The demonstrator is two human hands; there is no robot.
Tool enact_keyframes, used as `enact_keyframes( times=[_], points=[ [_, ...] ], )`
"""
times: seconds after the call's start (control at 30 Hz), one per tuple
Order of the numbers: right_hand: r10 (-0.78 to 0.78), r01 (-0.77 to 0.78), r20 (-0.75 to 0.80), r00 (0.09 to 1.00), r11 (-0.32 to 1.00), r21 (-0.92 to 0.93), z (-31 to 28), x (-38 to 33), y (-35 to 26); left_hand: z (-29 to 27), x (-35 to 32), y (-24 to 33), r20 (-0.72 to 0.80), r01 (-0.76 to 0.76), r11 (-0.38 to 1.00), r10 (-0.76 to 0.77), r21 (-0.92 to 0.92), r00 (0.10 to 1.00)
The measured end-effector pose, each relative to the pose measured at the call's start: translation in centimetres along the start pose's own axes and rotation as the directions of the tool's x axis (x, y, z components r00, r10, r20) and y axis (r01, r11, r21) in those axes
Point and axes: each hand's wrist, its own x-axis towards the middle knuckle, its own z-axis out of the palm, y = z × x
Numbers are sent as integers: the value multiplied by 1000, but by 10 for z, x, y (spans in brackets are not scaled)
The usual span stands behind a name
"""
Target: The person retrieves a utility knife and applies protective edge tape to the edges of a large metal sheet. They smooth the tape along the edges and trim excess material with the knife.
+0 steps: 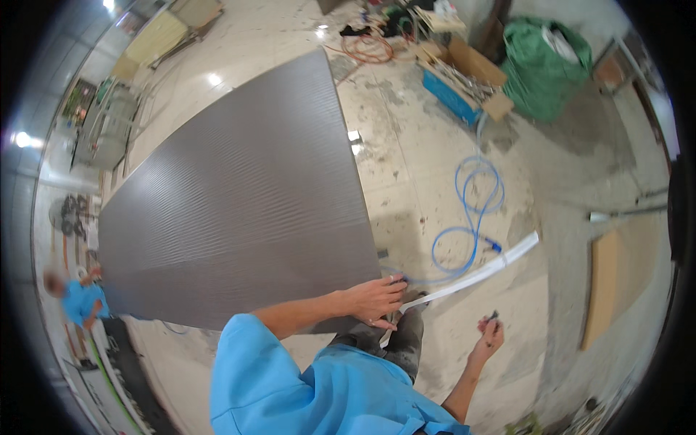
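A large dark grey panel (246, 196) with a finely rippled sheen fills the left and middle of the view. At its near right corner is my left hand (375, 299), with the fingers curled down; what lies under them is hidden, though a small dark bit shows by the fingertips. Away from the panel, on the right, my right hand (491, 335) pinches a small dark piece (494, 315) too small to name. A long white strip (486, 272) runs from beside my left hand out to the right; whether the hand touches it cannot be told.
A blue hose (475, 217) loops across the floor on the right. Beyond it stand a cardboard box (475, 65) of scrap and a green sack (544, 69). A brown board (599, 290) lies far right. Another person (83, 299) in blue is at the panel's left side.
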Motion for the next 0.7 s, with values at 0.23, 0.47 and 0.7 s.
enact_keyframes(
  times=[0.23,0.47,0.7],
  points=[
    [-52,118,336,941,977,-178,47,132,-44,-45,8,-94,-625,884,416,-754,-215,203],
    [-275,393,520,809,911,-129,129,317,-158,-51,30,-86,-441,866,49,-874,-498,-204],
    [-444,586,458,770,775,-235,270,439,-238,-62,49,-92,-309,773,-218,-826,-596,-472]
  ],
)
